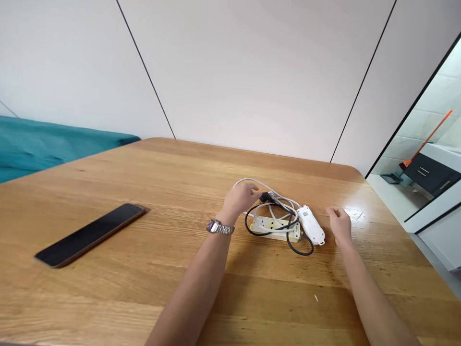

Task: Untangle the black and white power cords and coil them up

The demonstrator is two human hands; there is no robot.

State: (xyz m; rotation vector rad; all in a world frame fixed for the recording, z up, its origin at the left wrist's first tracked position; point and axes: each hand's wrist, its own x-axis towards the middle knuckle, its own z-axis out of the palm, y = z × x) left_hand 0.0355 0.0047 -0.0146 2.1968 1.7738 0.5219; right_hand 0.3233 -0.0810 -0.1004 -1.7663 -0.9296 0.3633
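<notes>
Two power strips lie on the wooden table with their cords tangled together. The cream power strip [259, 224] has a grey-white cord and a black cord [302, 253] looped over it. To its right, the white power strip [311, 226] rests at a slant. My left hand [238, 199], with a metal watch on the wrist, has its fingertips closed at the edge of a black plug [266, 197] behind the cream strip. Just right of the white strip is my right hand [340, 225], its fingers curled in, with nothing visible in them.
A dark phone-like slab [91, 234] lies on the left of the table [173, 288]. Small white scraps [316, 298] are on the wood at right. Behind stands a white panelled wall [259, 81]; a teal seat [54, 144] is at left, an orange-handled broom [430, 134] beyond the doorway.
</notes>
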